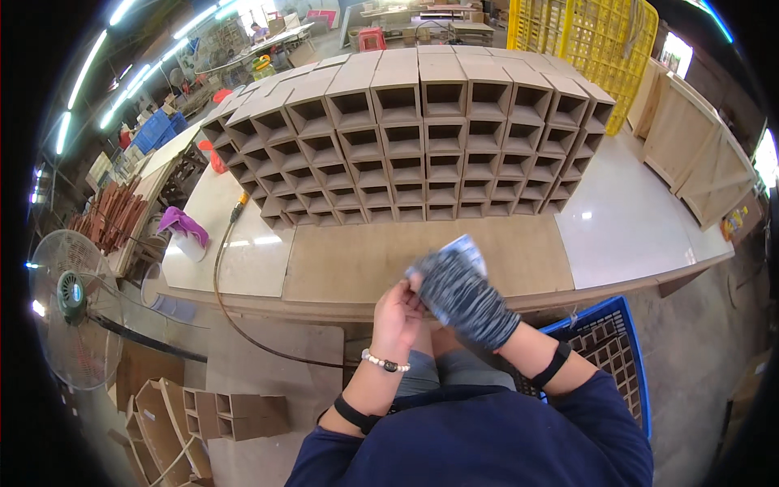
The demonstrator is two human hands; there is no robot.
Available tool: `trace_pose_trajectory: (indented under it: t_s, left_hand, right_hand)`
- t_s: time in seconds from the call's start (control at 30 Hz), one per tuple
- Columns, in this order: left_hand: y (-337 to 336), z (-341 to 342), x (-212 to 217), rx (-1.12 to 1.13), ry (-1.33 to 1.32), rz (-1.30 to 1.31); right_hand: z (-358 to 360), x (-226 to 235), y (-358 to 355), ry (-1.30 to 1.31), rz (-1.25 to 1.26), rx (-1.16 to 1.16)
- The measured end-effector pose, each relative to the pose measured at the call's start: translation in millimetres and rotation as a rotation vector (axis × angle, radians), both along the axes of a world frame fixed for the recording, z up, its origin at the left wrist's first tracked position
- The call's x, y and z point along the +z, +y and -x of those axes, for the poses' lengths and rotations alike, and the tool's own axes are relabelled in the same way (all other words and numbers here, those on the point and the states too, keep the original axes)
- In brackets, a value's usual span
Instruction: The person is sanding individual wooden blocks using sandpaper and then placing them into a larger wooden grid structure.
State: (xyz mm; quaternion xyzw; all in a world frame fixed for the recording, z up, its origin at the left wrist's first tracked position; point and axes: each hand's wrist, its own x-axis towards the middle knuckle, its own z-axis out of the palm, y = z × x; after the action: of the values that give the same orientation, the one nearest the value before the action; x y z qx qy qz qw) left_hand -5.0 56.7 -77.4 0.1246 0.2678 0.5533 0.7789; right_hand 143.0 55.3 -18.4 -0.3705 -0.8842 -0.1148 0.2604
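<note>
My left hand (pixel 398 315), bare with a beaded bracelet (pixel 385 362) at the wrist, is over the table's front edge. Its fingers are pinched together against the fingertips of my right hand; whatever lies between them is hidden. A grey mottled knit glove covers my right hand (pixel 464 299), which is closed. From behind the glove sticks out a flat blue-and-white piece (pixel 473 250), like a printed sheet or packet, gripped by that hand. Beyond both hands stands a wide stack of open-ended, brown square box tubes (pixel 403 134), several rows high.
A table (pixel 349 264) bears the stack. On its left lie a hose (pixel 219 272) and a white container with a purple cloth (pixel 182 223). A fan (pixel 71 296) stands farther left. A blue crate (pixel 629 357) holding box pieces is at my right; a yellow crate (pixel 596 49) rises behind.
</note>
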Motion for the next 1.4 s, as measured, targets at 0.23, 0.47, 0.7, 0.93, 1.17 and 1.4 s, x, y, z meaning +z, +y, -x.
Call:
trace_pose_trajectory:
  t_s: [0.23, 0.47, 0.7, 0.93, 1.17, 1.4]
  left_hand:
    - [-9, -6, 15, 0.015, 0.007, 0.092]
    - [-3, -8, 20, -0.070, 0.099, 0.105]
    - [0, -19, 30, -0.040, 0.331, 0.071]
    - [20, 4, 4, -0.086, 0.281, 0.059]
    - [6, 12, 20, -0.157, 0.213, -0.011]
    - [1, 4, 6, -0.215, 0.053, -0.030]
  right_hand:
    - [-43, -35, 24, 0.067, -0.042, -0.300]
    - [-15, -42, -4, 0.269, -0.070, -0.133]
    - [11, -10, -16, 0.235, 0.109, -0.288]
    - [-37, -54, 16, 0.502, -0.143, -0.495]
    - [-16, 7, -5, 0.123, 0.568, -0.418]
    - [-25, -28, -9, 0.356, -0.077, -0.252]
